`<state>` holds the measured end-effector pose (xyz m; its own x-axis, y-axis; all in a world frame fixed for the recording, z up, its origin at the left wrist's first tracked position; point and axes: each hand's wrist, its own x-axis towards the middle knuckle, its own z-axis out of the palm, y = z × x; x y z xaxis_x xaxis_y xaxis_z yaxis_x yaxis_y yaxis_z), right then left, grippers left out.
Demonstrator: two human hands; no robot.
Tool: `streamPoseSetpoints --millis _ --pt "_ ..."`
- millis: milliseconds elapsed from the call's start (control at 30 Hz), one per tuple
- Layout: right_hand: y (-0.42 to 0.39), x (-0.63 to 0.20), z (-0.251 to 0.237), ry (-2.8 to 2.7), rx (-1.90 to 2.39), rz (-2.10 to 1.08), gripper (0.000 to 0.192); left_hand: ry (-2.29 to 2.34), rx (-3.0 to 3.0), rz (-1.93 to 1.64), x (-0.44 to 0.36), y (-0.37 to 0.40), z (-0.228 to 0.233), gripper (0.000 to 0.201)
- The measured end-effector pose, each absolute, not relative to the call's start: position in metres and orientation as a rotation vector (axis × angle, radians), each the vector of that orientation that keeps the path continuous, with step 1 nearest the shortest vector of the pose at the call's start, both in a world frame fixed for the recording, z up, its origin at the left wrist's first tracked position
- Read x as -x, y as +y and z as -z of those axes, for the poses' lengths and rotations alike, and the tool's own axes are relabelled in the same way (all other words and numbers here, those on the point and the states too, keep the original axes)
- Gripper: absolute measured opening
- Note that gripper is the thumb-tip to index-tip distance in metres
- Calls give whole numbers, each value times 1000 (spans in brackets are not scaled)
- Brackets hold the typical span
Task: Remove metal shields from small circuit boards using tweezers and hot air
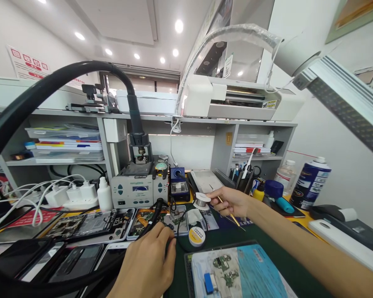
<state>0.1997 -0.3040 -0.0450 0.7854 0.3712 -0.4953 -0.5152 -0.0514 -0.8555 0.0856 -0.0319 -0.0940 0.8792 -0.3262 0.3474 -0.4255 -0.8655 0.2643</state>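
My right hand (233,201) is closed on a spool of solder wire (202,200), holding it at the fingertips. Slim gold tweezers (234,219) also pass through its fingers, one tip pointing down to the right. My left hand (151,260) is curled low in front, by a thick black hose (149,221) from the soldering station (133,190); its fingertips are partly hidden, so what it grips is unclear. Between the hands is a round tin with a white-and-yellow lid (197,236). Small circuit boards (222,261) and a blue block (209,283) lie on a blue-and-white pad (257,265).
Trays of phone parts (161,219) and several phones (74,263) crowd the left. A power strip with chargers (81,196) stands behind them. At right are a spray can (311,182), a clear bottle (285,176) and a pen holder (244,180). A lamp (345,91) hangs overhead.
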Motion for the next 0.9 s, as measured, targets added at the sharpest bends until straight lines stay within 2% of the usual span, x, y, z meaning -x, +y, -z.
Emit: streamPoseSetpoints --millis 300,500,667,900 --pt "-294 -197 51 150 1849 -514 40 -566 -2731 -381 -83 -35 94 26" --pt "-273 -205 67 194 2072 -438 33 -576 -2734 -399 -84 -36 96 26" --pt "-265 -208 77 222 2074 -491 30 -590 -2747 -413 -83 -34 95 26" --pt "-278 -207 71 193 1856 -550 30 -593 -2722 -445 -82 -34 95 25"
